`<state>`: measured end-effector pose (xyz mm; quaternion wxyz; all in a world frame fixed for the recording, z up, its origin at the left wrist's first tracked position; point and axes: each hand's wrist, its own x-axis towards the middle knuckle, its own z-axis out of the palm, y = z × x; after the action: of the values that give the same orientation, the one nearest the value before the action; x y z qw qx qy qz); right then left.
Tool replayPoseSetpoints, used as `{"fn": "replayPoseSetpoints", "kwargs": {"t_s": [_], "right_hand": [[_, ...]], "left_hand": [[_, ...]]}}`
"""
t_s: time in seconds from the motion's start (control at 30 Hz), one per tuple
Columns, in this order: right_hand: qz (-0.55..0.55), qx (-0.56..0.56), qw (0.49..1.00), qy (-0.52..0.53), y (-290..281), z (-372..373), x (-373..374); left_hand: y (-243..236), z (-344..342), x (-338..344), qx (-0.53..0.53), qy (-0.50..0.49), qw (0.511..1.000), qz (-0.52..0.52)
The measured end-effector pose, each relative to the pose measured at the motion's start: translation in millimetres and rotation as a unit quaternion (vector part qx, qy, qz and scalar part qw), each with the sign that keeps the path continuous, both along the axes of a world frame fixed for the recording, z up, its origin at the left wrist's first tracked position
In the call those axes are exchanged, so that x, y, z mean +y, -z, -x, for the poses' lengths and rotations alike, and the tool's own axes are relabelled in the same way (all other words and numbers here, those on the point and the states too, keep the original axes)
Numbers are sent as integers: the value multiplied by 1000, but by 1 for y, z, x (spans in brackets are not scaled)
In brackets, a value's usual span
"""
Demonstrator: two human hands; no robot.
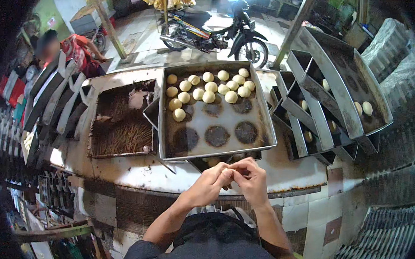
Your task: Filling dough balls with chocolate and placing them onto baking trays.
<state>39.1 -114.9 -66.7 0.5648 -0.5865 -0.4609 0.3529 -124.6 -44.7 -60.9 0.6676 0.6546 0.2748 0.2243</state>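
My left hand (212, 181) and my right hand (252, 179) meet just in front of a large square metal tray (264, 133). Their fingers are closed and pinched together around a piece of dough (227, 169), of which only a pale bit shows between the fingertips. Round, pale dough balls (209, 97) sit in the far and left parts of the tray. Dark round marks show on its bare near part. Left of it lies a shallow tray of brown, chocolate-like paste (122, 119), ridged on its surface, with a flat scraper (136, 99) near its far end.
Stacked metal trays (308, 112) stand at the right, some holding dough balls. More metal tins (57, 92) are piled at the left, where a person in red (77, 50) sits. A motorbike (213, 32) is parked beyond the white table (290, 175).
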Motion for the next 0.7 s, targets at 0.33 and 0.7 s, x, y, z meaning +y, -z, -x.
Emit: {"fn": "replayPoseSetpoints", "kwargs": {"t_s": [0.33,0.7], "right_hand": [[-15,308,944,115,-36,-47,-10],[-176,7,973,150,-150,-204,-96]], "left_hand": [[-46,-89,39,2,164,919,-359],[-141,-240,-2,-437,239,864,-79]]}}
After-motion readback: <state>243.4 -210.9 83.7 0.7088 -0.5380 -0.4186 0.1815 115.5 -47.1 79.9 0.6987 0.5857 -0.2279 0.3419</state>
